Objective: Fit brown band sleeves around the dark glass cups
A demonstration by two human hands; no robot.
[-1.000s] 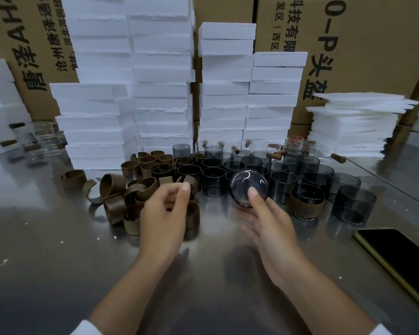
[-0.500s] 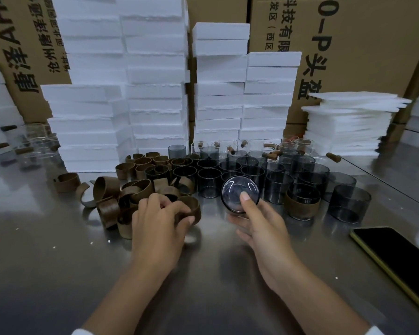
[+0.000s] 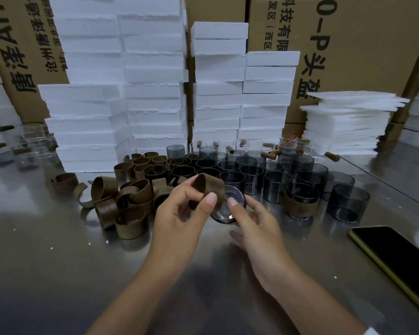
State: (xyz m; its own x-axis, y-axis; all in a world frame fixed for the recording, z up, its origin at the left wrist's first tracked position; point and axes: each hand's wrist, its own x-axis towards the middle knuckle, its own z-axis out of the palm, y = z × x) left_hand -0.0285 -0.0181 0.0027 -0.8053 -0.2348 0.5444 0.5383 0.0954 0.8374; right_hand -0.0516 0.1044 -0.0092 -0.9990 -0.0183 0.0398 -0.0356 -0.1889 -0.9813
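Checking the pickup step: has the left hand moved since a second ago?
Yes. The left hand has come up off the loose band pile and rightward. It now pinches one brown band next to the dark cup held by the right hand.

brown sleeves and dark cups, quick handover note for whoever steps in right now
Left hand pinches a brown band sleeve, held up.
Right hand holds a dark glass cup tilted, base toward the camera, right beside the sleeve; not yet fitted.
Done: one sleeved cup stands at the right.
Left: a cluster of bare cups behind, loose sleeves piled at the left.
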